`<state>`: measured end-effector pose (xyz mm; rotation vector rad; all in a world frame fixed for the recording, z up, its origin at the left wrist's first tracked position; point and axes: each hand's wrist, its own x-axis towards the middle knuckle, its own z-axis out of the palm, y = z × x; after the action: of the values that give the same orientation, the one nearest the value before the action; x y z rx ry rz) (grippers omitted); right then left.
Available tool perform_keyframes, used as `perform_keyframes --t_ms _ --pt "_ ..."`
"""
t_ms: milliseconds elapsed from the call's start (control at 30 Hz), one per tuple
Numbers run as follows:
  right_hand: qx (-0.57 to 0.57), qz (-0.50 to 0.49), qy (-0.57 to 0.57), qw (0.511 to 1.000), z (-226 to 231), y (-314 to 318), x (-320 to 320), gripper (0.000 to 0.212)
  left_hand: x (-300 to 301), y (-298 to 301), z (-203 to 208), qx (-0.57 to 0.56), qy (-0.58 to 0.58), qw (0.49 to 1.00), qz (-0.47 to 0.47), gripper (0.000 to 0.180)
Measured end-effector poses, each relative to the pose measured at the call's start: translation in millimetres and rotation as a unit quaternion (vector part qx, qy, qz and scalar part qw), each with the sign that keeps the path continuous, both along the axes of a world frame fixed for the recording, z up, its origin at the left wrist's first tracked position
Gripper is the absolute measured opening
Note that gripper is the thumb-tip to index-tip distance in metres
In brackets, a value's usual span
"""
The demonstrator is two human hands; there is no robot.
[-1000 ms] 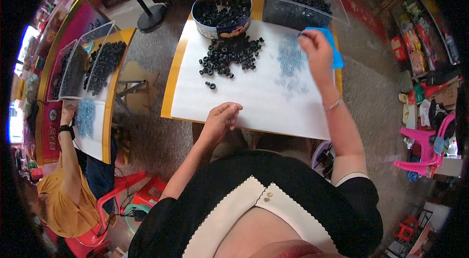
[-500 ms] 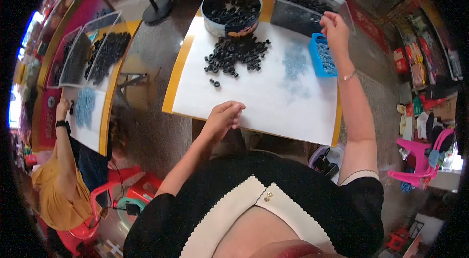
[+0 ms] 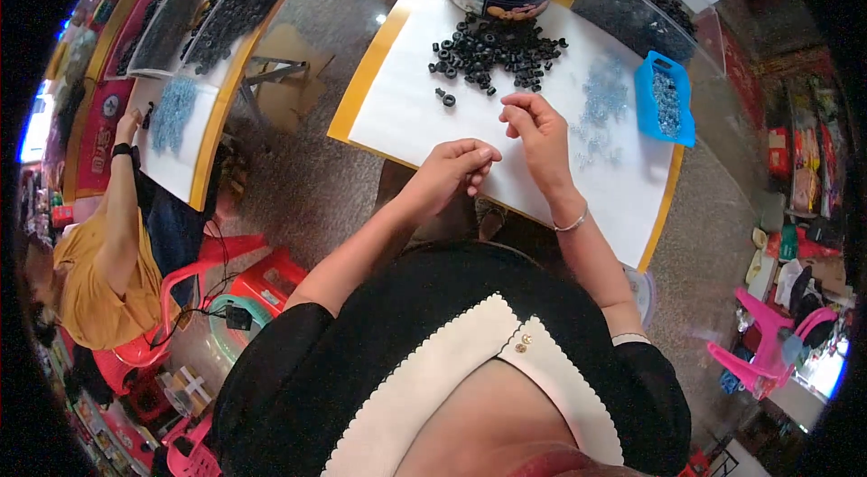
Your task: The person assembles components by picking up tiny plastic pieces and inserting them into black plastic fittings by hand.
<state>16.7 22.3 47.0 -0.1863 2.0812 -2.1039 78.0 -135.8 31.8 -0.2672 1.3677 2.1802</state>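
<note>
My left hand (image 3: 452, 173) is held over the near edge of the white-topped table (image 3: 397, 120), its fingers curled and the thumb pressed to them. Close on its right is my right hand (image 3: 540, 141), its fingertips drawn together in a pinch just in front of a loose pile of small black ring-shaped parts (image 3: 492, 51). Anything between the fingers of either hand is hidden or too small to make out. Two black pieces (image 3: 445, 98) lie apart at the pile's near left. Small clear bluish pieces (image 3: 603, 107) are scattered to the right of my right hand.
A round tin (image 3: 497, 4) of black parts stands behind the pile. A blue tray (image 3: 650, 102) of bluish pieces sits at the right edge, before a clear bin (image 3: 623, 14). At left, a person in a yellow top (image 3: 113, 287) works at another table (image 3: 212, 147).
My right hand has come from the clear bin beyond the blue tray back toward my left hand. The view has shifted, so the table sits higher and farther right.
</note>
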Motion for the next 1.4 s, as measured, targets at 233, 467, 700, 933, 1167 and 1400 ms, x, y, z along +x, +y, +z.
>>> perform_keyframes --t_ms 233,467,700,933,1167,1400 --pt "-0.005 -0.024 -0.015 1.000 -24.2 -3.7 -7.1 0.013 0.5 -0.6 -8.6 0.037 -0.005 0.999 0.002 0.020" --pt "0.012 -0.018 -0.006 1.000 -27.4 -2.3 -12.8 0.013 -1.3 1.2 -10.0 0.028 0.006 1.000 -0.008 0.020" --pt "0.027 -0.005 0.002 1.000 -28.8 -3.5 -15.9 0.013 -0.6 1.3 -8.5 0.023 0.007 1.000 -0.007 0.020" --pt "0.061 -0.001 0.011 0.998 -29.7 -1.3 -14.1 0.014 0.7 3.1 -9.6 0.031 0.012 0.999 -0.015 0.021" --pt "0.044 0.004 0.022 0.999 -27.6 -2.5 -12.2 0.014 2.7 3.9 -4.7 0.013 0.013 1.000 -0.013 0.021" --pt "0.055 0.007 0.033 0.998 -28.1 -1.7 -12.6 0.015 1.9 4.0 -5.4 0.010 0.023 1.000 -0.014 0.022"
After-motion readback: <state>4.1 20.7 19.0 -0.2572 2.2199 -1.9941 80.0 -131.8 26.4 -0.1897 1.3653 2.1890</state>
